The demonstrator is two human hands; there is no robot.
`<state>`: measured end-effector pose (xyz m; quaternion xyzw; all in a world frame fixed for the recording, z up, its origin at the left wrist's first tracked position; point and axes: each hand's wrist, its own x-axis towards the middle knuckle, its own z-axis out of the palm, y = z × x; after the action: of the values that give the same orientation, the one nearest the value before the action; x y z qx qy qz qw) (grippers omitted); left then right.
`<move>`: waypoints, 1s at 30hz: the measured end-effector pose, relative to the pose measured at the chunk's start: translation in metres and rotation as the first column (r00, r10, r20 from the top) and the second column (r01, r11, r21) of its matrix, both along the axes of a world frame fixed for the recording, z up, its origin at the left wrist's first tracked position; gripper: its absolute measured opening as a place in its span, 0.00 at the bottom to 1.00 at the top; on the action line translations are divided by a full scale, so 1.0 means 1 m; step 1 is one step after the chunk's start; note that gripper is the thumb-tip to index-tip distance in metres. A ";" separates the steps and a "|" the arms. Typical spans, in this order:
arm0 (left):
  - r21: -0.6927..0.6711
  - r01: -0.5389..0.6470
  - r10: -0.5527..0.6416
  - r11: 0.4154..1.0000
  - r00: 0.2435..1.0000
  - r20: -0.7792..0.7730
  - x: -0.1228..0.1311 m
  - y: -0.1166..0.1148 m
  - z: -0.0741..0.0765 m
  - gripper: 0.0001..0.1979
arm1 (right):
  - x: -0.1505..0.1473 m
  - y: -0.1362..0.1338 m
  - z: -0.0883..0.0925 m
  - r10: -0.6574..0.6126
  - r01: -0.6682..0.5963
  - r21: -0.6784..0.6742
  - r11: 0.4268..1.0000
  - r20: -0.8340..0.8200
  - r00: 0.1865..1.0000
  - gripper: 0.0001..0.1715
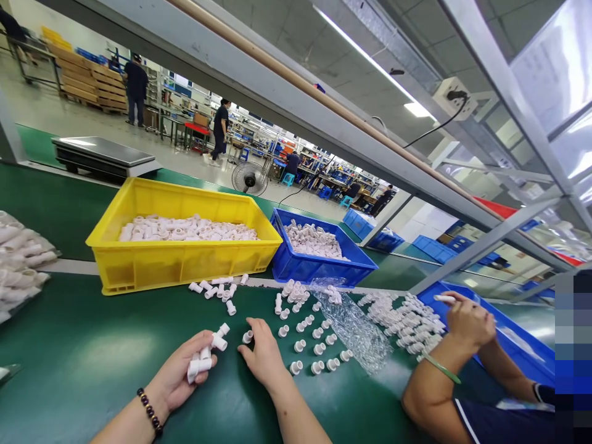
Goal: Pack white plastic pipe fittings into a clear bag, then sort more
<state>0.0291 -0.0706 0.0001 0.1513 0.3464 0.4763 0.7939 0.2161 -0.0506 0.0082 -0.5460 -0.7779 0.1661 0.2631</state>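
My left hand [185,373] is closed around several white plastic pipe fittings [200,366]; one tee-shaped fitting [220,338] sticks out past the fingertips. To its right, my right hand [264,354] has thumb and forefinger around a single short white fitting [248,337], low over the green tabletop. Beyond the right hand, loose rows of short flanged fittings [300,346] stand on the table. Several more white fittings [224,288] lie scattered before the yellow bin.
A yellow bin [185,262] and a blue bin [319,269], both holding white fittings, stand at the back. Clear plastic wrap [361,333] lies right of the rows, near piled fittings [407,320]. A co-worker's hand [469,320] holds a white piece at right. A bag of fittings [21,265] sits left.
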 end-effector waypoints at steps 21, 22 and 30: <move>0.064 0.061 -0.059 0.996 0.998 -0.032 0.001 -0.002 0.000 0.09 | 0.035 0.029 0.001 -0.400 0.312 0.287 0.906 0.332 0.854 0.07; 0.068 0.066 -0.064 0.996 0.997 -0.032 0.001 -0.002 -0.001 0.09 | 0.035 0.029 0.000 -0.404 0.317 0.286 0.904 0.335 0.851 0.07; 0.070 0.080 -0.078 0.994 0.996 -0.034 0.001 0.000 -0.004 0.09 | 0.036 0.026 0.002 -0.433 0.345 0.299 0.890 0.314 0.845 0.12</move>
<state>0.0302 -0.0708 -0.0038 0.2006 0.3352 0.4543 0.8006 0.2524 -0.0243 0.0106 -0.6803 -0.6993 -0.0894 0.2006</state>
